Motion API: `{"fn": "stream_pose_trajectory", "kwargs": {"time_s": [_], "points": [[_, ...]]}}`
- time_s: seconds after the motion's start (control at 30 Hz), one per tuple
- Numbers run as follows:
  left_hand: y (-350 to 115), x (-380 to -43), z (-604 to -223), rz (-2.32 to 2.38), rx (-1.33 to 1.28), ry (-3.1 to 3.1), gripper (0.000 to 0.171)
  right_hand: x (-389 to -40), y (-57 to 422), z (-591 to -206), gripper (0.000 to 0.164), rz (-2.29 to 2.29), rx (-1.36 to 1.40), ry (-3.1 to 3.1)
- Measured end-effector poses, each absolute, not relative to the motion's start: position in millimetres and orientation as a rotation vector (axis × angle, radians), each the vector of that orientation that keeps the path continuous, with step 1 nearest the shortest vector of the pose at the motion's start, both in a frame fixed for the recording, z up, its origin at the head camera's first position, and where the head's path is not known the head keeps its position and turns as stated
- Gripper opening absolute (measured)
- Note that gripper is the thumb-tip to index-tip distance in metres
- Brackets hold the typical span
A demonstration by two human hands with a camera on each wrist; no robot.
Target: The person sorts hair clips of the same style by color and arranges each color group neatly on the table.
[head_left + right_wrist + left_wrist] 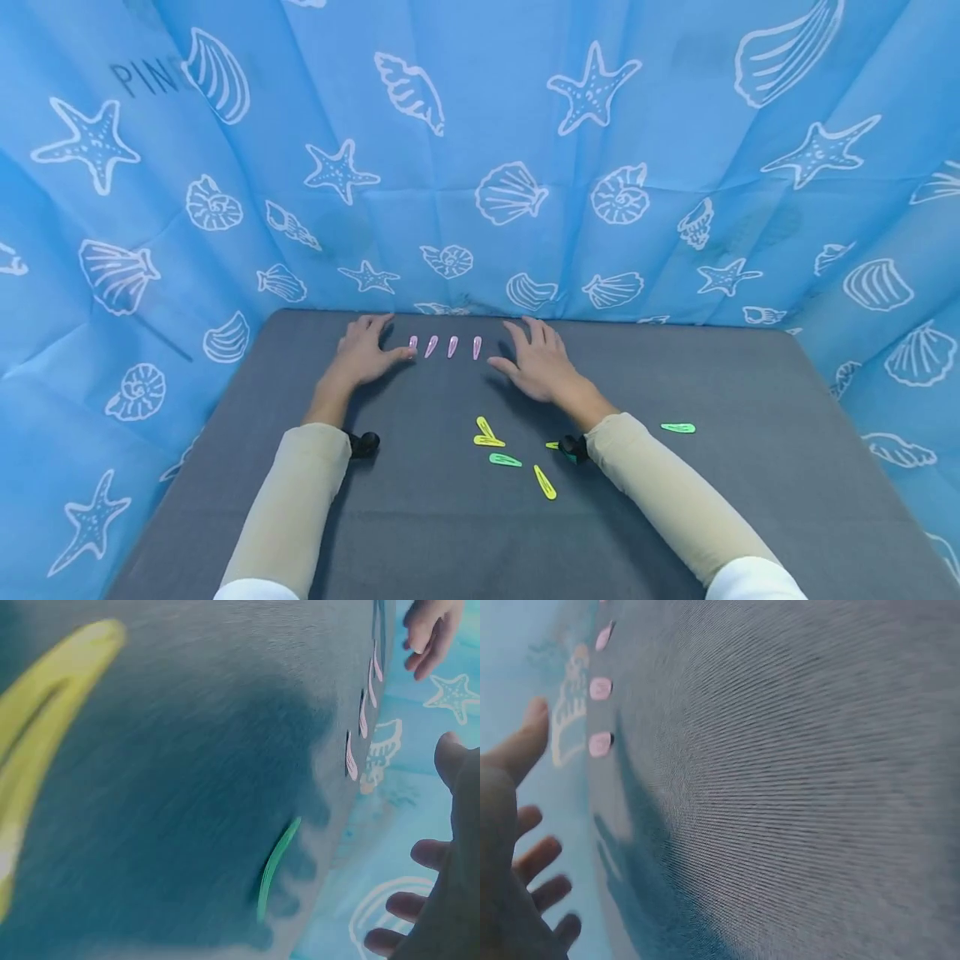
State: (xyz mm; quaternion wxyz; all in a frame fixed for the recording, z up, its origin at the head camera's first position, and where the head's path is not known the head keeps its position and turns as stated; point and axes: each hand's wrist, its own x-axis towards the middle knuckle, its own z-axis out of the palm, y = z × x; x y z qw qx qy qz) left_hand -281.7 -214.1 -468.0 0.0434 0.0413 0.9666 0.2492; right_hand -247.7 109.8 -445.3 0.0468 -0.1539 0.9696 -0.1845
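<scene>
Several pink snap hair clips (452,347) stand in a row near the table's far edge in the head view. My left hand (364,353) is at the left end of this row, fingers spread, its thumb overlapping the leftmost pink clip. Just beyond the right end, my right hand (542,367) has its fingers apart and its thumb toward the row. Neither hand holds anything. From the left wrist, the hand (525,832) appears above the table with its shadow below. A green clip (277,870) lies under the right hand's side in the right wrist view.
Nearer on the grey table (420,542) lie scattered yellow clips (545,482) and a green clip (506,460). Some are partly hidden by the right wrist's black camera (573,448). Another green clip (678,428) lies farther right. A blue shell-print curtain (465,150) rises behind the table.
</scene>
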Motion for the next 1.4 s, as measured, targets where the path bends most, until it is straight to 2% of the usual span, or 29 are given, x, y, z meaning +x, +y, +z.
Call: {"fn": "stream_pose_trajectory", "kwargs": {"time_s": [0.23, 0.6, 0.83, 0.97, 1.03, 1.17, 1.4], "points": [[-201.8, -261.4, -458.5, 0.605, 0.182, 3.098, 0.091, -229.3, 140.1, -449.7, 0.079, -0.441, -0.504, 3.061], [-167.9, -227.3, -461.0, 0.65, 0.321, 3.196, 0.1, -191.1, 185.5, -461.5, 0.077, -0.48, -0.558, 3.105], [-145.2, -205.6, -463.0, 0.699, 0.316, 3.173, 0.11, -164.2, 195.4, -466.1, 0.077, -0.58, -0.55, 3.059], [-132.5, -192.5, -462.6, 0.755, 0.279, 3.13, 0.109, -151.6, 192.0, -467.3, 0.077, -0.648, -0.538, 3.035], [-127.2, -187.0, -463.0, 0.785, 0.266, 3.115, 0.107, -147.5, 189.3, -468.2, 0.073, -0.666, -0.541, 3.041], [-117.7, -179.1, -466.1, 0.845, 0.244, 3.098, 0.1, -143.6, 188.2, -468.6, 0.051, -0.739, -0.501, 3.0], [-103.6, -167.9, -479.4, 1.002, 0.219, 3.001, 0.071, -145.0, 197.3, -470.4, 0.034, -0.92, -0.408, 2.752]]}}
